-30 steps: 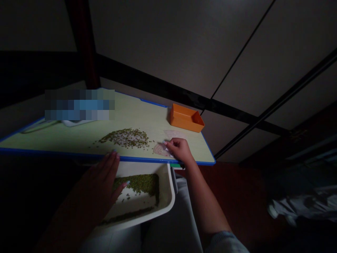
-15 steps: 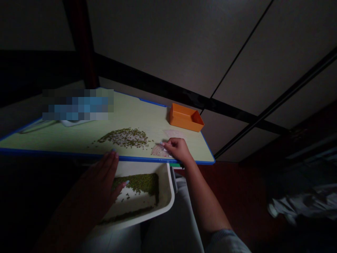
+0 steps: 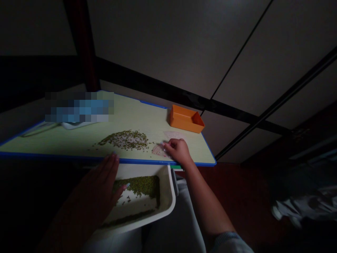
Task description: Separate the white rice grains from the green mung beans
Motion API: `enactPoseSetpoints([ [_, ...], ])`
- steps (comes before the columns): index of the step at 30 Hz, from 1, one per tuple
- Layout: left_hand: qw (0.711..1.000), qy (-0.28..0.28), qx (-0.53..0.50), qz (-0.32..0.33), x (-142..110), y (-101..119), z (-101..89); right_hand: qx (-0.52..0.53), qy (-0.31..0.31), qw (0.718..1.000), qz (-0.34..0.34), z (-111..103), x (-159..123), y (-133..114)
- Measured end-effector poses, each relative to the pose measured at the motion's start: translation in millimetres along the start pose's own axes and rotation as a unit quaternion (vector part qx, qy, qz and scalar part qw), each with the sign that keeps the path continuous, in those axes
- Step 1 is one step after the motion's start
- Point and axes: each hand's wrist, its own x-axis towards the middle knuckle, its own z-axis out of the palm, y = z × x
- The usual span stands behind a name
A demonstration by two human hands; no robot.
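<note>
My right hand (image 3: 177, 150) is closed in a pinch over a printed patch (image 3: 158, 150) on the pale table (image 3: 126, 116); what its fingertips hold, if anything, is too small to make out. To its left lies a loose heap of small green beans (image 3: 126, 138), spread thin, with a few strays around it. My left hand (image 3: 105, 177) is open at the table's blue front edge, fingers stretched out and thumb apart. Below that edge a white bin (image 3: 171, 207) holds many more green beans (image 3: 144, 184), gathered mostly along its far side. The left hand covers part of the bin.
An orange box (image 3: 185, 121) stands at the table's back right corner. A blurred-out blue object on a white base (image 3: 81, 124) is at the back left, with a cable beside it. Pale cabinet panels (image 3: 171, 45) rise behind the table. Whitish cloth-like items (image 3: 302, 207) lie at the right.
The whole view has shifted slightly downward in the picture. Both hands keep nearly the same place and pose, and the bean heap looks the same.
</note>
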Motion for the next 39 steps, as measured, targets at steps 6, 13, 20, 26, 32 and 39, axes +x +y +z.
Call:
enactPoseSetpoints([
  [6,1.0,-0.01,0.027,0.013,-1.8,-1.9,0.6,0.051,0.001,0.999,0.017,2.3,0.4,4.0],
  [13,0.997,-0.014,0.067,0.026,-0.5,-1.6,-1.7,0.018,-0.005,1.0,-0.002,0.4,0.7,-2.5],
  [20,0.998,-0.022,0.047,0.018,-1.2,-2.4,-1.0,-0.064,-0.002,0.998,-0.024,-1.0,1.2,-8.3],
  [26,0.999,-0.025,0.034,0.015,0.3,-0.8,-4.7,-0.119,-0.001,0.992,-0.035,-1.2,1.3,-11.3],
  [32,0.998,-0.028,0.053,0.014,-0.3,0.0,-4.2,-0.13,0.011,0.991,-0.025,-1.2,0.4,-9.4],
  [39,0.997,-0.046,0.062,-0.01,-3.4,-1.5,0.7,-0.128,0.026,0.991,0.014,-2.9,0.7,-8.1],
])
